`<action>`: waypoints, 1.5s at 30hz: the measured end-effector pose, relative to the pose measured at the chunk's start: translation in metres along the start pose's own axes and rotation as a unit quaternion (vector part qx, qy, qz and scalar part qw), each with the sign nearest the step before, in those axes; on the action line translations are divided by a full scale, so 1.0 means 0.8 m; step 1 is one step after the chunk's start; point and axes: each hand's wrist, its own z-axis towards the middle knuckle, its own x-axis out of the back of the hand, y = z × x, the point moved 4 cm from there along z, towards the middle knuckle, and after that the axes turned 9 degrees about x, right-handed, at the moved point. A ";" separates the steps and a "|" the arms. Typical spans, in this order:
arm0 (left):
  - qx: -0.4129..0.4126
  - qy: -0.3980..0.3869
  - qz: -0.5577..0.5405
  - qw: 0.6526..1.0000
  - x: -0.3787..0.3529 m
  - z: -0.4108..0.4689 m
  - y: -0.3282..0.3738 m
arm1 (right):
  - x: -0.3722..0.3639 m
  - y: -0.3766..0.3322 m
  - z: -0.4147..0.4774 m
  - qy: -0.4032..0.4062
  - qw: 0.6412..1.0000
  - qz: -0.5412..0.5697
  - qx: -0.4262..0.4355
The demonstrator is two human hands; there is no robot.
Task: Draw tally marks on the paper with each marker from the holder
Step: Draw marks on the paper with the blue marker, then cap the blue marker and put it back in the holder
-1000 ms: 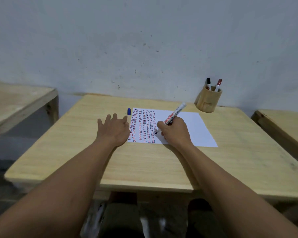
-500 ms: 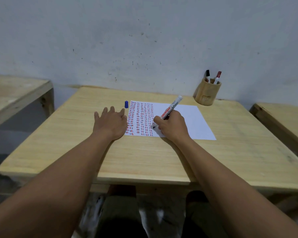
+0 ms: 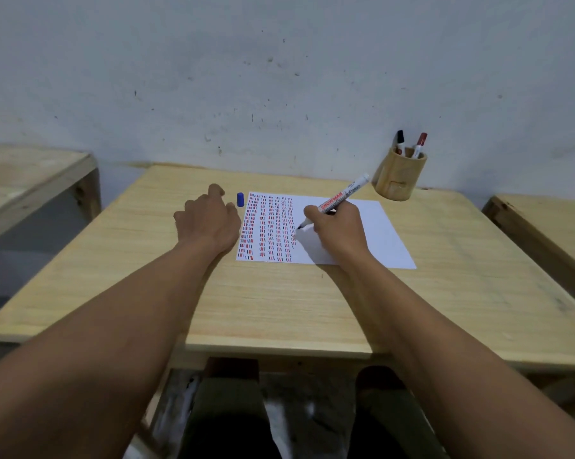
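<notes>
A white sheet of paper [image 3: 375,233] lies on the wooden table [image 3: 279,303], its left half filled with columns of red, blue and black tally marks. My right hand [image 3: 337,231] grips an uncapped white marker [image 3: 340,198], tip just above the paper beside the last column. My left hand [image 3: 208,221] hovers with curled fingers just left of the sheet, holding nothing. The blue cap [image 3: 240,199] stands near its fingertips. A wooden holder [image 3: 399,178] at the back right carries a black marker [image 3: 399,141] and a red marker [image 3: 420,144].
A grey wall rises right behind the table. Other wooden tables stand to the left [image 3: 31,180] and to the right [image 3: 544,226], with gaps between. My knees show under the front edge.
My left hand has lifted off the paper's edge and moved toward the blue cap, fingers curling. My right hand has raised the marker tip up the column.
</notes>
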 end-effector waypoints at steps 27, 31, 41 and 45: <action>-0.031 -0.107 -0.384 0.917 0.011 0.003 0.089 | 0.010 -0.014 0.030 0.067 0.920 0.358 -0.148; -0.041 -0.142 -0.398 0.906 0.014 -0.004 0.101 | 0.014 -0.019 0.028 0.063 0.921 0.358 -0.142; -0.071 -0.162 -0.412 0.894 0.016 -0.012 0.115 | 0.019 -0.021 0.024 0.039 0.923 0.356 -0.141; -0.074 -0.155 -0.420 0.891 0.019 -0.014 0.119 | 0.016 -0.026 0.022 0.065 0.908 0.378 -0.168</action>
